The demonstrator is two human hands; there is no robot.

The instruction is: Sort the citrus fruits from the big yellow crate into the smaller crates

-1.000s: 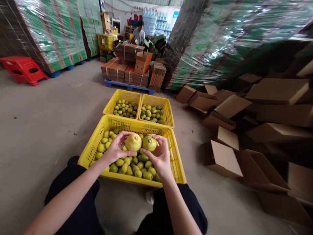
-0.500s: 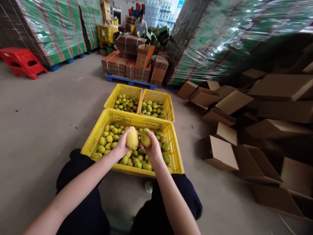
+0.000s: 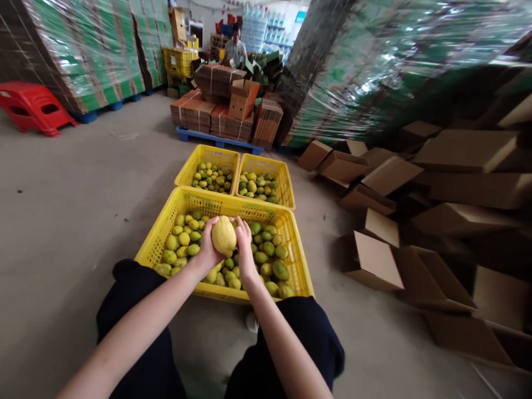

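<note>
A large yellow lemon (image 3: 224, 236) is held in my left hand (image 3: 209, 244), whose fingers wrap its left side and underside. Right beside it, my right hand (image 3: 245, 244) is raised with its fingers stretched upward and its palm toward the lemon. Whether the right fingertips touch the lemon I cannot tell. Both hands hover over a big yellow crate (image 3: 305, 271) between my knees. Many green and yellow lemons (image 3: 269, 249) lie in this crate, some hidden behind my hands and wrists.
Two smaller yellow crates (image 3: 291, 185) of lemons adjoin the big one. Open cardboard boxes (image 3: 376, 263) are heaped at right. Bundled flat cartons (image 3: 191, 113) rest on a blue pallet (image 3: 216, 139), with a person (image 3: 236, 50) behind. A red stool (image 3: 35, 108) stands left.
The greenish lemon that my right hand held has left its grip, and those fingers have straightened. My left hand still holds the large yellow lemon, now turned a little.
</note>
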